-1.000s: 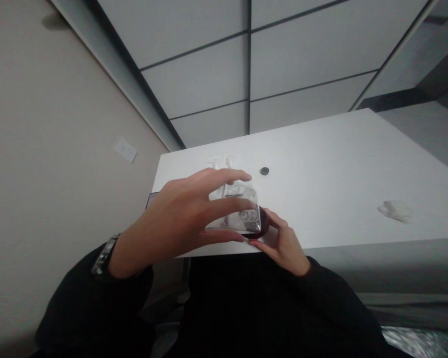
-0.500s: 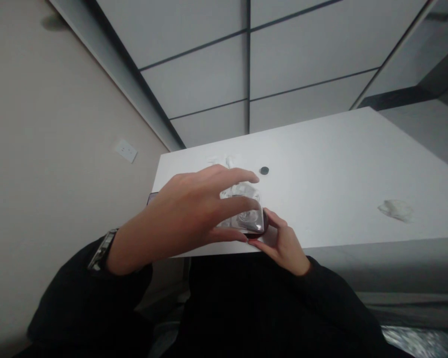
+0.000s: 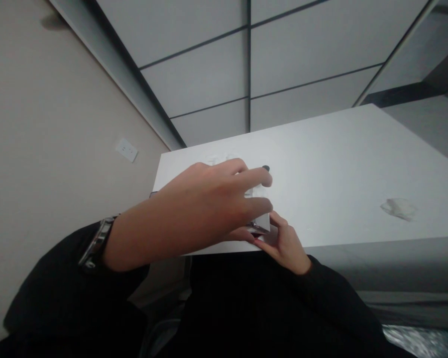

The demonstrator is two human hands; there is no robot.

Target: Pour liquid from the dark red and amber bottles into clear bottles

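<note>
A small box point(image 3: 263, 223) with a clear or shiny top and a dark red lower edge is on the white table near its front edge; most of it is hidden under my left hand. My left hand point(image 3: 212, 204) lies across the box with its fingers bent over the top and far right side, and its thumb along the near edge. At the near right corner, my right hand point(image 3: 285, 243) pinches the box between thumb and fingers. A small dark round piece point(image 3: 266, 168) shows just beyond my left fingertips, partly covered.
Crumpled clear wrapping point(image 3: 398, 209) lies on the right part of the white table point(image 3: 332, 164). More pale, see-through scraps point(image 3: 218, 158) are behind my left hand. A dark-edged flat thing point(image 3: 154, 194) peeks out at the left. A wall with a socket point(image 3: 127, 150) borders the left side.
My left hand has moved right and farther over the box, its fingertips now bent down at the right side. It covers more of the box and part of the dark round piece. My right hand stays put.
</note>
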